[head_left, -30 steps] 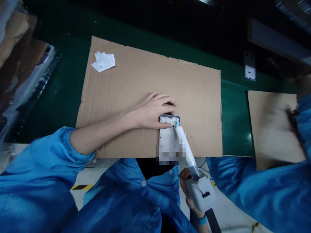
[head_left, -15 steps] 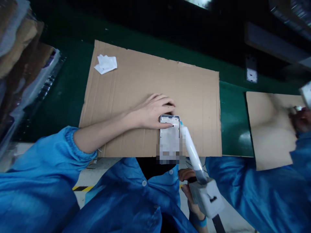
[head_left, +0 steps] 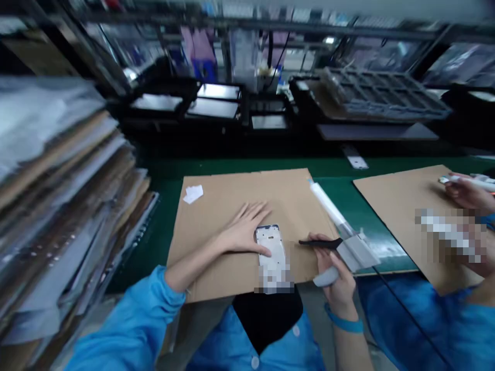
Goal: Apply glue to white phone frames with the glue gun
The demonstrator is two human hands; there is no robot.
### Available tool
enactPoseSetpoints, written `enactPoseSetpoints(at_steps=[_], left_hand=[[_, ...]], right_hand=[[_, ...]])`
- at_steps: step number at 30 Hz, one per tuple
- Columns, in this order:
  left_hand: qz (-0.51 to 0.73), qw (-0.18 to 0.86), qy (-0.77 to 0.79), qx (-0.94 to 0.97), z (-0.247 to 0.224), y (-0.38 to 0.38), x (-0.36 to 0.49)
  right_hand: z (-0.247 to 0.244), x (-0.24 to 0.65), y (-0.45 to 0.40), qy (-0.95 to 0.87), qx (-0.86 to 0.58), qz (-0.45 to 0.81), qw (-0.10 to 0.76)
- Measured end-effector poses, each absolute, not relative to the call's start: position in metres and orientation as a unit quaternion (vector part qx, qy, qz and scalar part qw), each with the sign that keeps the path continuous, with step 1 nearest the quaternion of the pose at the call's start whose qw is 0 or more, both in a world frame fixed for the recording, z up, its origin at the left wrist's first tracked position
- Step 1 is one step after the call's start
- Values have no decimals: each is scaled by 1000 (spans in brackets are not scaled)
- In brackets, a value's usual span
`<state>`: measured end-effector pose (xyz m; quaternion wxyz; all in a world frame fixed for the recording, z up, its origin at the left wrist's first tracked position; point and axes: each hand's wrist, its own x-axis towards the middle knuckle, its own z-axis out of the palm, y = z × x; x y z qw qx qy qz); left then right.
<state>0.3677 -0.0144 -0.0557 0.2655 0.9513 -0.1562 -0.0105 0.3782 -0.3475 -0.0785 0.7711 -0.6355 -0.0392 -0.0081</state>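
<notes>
A silvery metal phone frame (head_left: 273, 253) lies on a sheet of brown cardboard (head_left: 220, 278), its lower end blurred out. My left hand (head_left: 245, 232) is open beside it, fingers spread on the cardboard and thumb resting on the frame's face. To the right, my right hand (head_left: 337, 281) is closed round a corded tool (head_left: 356, 251) with a boxy grey body and a long white barrel angled up and left to a bluish tip. A slim black piece (head_left: 320, 243) points left from the same hand; whether it belongs to the tool I cannot tell.
A crumpled white paper (head_left: 193, 194) lies on the cardboard's far left corner. Tall stacked sheets (head_left: 88, 232) stand at left. Black trays (head_left: 212, 105) line the back. At right, a co-worker's hand (head_left: 469, 193) holds a white tool over another cardboard (head_left: 402, 198).
My view has tilted up to show the shelves behind. The tool's tip has moved away from the frame, to the right. My left fingers have spread; the thumb stays on the frame.
</notes>
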Motion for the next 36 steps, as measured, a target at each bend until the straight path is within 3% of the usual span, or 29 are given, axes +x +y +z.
enactPoseSetpoints(at_steps=[5,10,14,20,25,31,36], left_hand=[[281,264,76,919,-46,6,366],[237,205,2,950,-36,1,327],[240,145,-60,958,-23,-7,281],[288,65,-59,953,47,17,206],[206,63,5,976,67,43,172],[-34,114,35,992,9,40,185],[-63,82,2,995,-27,24,201]], right_hand=[[-113,384,-325,1,-513,13,859],[-134,403,-332,19,-480,67,874],[-113,394,-318,72,-475,58,875],[-84,381,-313,103,-494,64,861],[-83,377,-316,130,-479,64,866],[-81,360,-311,212,-416,75,881],[-107,320,-312,198,-461,65,863]])
